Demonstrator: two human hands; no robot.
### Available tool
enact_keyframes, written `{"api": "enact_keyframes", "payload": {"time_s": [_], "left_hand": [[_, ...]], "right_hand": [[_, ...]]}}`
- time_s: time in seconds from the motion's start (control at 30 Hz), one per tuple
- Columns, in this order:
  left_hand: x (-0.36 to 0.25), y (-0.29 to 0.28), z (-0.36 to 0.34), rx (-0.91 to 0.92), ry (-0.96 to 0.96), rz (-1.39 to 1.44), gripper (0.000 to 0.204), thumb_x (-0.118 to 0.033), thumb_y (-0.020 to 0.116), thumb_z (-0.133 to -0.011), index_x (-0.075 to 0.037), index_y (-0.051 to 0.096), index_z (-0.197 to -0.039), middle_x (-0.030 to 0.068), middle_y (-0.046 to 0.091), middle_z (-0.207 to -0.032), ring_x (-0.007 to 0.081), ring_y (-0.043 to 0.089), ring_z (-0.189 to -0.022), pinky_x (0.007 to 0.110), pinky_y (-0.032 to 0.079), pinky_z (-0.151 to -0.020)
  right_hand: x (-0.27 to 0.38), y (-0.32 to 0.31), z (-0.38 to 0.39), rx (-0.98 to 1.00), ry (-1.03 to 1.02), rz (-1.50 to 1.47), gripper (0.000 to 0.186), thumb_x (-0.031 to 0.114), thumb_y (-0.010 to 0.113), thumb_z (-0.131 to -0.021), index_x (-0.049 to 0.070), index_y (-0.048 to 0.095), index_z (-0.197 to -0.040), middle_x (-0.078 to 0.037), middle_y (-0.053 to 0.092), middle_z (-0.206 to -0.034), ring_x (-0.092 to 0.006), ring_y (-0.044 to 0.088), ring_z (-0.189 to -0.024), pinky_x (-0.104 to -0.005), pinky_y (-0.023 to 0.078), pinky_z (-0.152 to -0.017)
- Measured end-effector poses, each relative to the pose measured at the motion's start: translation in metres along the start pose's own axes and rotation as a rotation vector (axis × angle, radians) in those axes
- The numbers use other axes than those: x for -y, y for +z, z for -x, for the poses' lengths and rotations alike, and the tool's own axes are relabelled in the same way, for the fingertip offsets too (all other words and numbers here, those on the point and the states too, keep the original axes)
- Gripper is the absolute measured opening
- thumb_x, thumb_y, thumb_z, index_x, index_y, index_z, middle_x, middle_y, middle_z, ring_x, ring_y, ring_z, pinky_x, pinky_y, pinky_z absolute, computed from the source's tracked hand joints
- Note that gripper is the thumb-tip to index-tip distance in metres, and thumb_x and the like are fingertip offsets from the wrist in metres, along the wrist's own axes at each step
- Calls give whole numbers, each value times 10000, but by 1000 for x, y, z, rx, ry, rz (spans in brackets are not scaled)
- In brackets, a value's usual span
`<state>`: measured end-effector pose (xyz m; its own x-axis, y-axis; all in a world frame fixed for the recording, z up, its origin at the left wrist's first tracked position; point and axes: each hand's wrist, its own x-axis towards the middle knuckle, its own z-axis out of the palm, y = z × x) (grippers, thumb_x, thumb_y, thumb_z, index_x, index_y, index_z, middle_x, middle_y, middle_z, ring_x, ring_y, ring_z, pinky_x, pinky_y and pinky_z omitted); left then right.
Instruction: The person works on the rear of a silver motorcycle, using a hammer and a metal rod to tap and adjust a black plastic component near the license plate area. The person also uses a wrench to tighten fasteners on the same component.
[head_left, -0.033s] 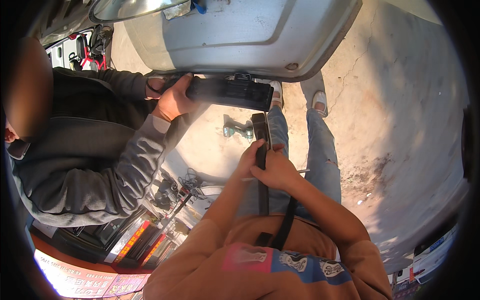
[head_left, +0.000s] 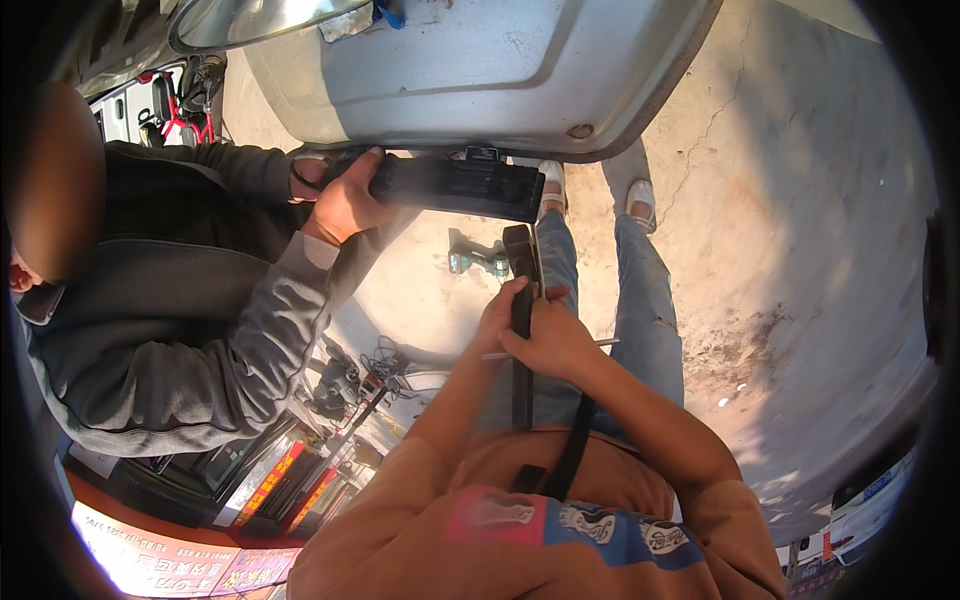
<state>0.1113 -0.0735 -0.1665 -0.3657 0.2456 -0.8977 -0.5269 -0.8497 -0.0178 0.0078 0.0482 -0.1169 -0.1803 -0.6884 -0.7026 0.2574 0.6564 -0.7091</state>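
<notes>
My left hand (head_left: 497,318) and my right hand (head_left: 556,335) are closed together around a long black bar (head_left: 520,395) with a squared block at its upper end. A thin metal rod (head_left: 538,255) runs upward beside the bar. Another thin metal piece (head_left: 608,343) sticks out sideways past my right wrist. Just beyond the bar's top end, a co-worker's hand (head_left: 347,197) grips a black ribbed rectangular part (head_left: 460,187), level along the lower edge of a silver-grey panel (head_left: 440,85). The undersides of my fingers are hidden.
On the pale concrete floor lies a teal and black cordless drill (head_left: 478,258). A person in a dark grey jacket (head_left: 180,330) stands at the left. Lower left, a cluttered rack (head_left: 260,470) holds cables and tools. A parked white vehicle (head_left: 875,510) shows at the lower right.
</notes>
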Motion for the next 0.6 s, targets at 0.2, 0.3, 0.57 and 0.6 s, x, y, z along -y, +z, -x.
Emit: {"api": "enact_keyframes", "payload": {"time_s": [0.2, 0.3, 0.57, 0.6], "left_hand": [[-1, 20, 4, -110, 150, -26, 666, -514, 428, -906, 64, 523, -1224, 157, 612, -1142, 255, 593, -1029, 364, 461, -927], [-12, 38, 18, -192, 216, -187, 658, -522, 433, -897, 46, 528, -1216, 153, 608, -1145, 262, 585, -1032, 367, 457, -931], [-30, 7, 16, -350, 138, -86, 620, -509, 448, -892, 31, 555, -1179, 133, 628, -1034, 241, 605, -949, 353, 480, -877], [-30, 20, 20, -346, 158, -138, 618, -508, 447, -892, 33, 564, -1168, 128, 632, -1009, 235, 608, -926, 347, 485, -860]], "right_hand": [[-5, 3, -4, -100, -26, -85, 670, 498, 591, -833, -144, 529, -1017, -341, 588, -946, -454, 619, -857, -467, 522, -741], [4, -5, -2, -86, -74, -56, 649, 493, 621, -828, -125, 535, -1007, -315, 592, -928, -432, 631, -844, -459, 527, -711], [17, 2, -7, -145, -138, -37, 517, 444, 638, -832, -53, 560, -952, -243, 602, -882, -383, 655, -787, -455, 540, -627], [17, 5, -8, -158, -139, -20, 503, 436, 637, -834, -47, 562, -951, -237, 604, -885, -377, 656, -777, -451, 542, -622]]}}
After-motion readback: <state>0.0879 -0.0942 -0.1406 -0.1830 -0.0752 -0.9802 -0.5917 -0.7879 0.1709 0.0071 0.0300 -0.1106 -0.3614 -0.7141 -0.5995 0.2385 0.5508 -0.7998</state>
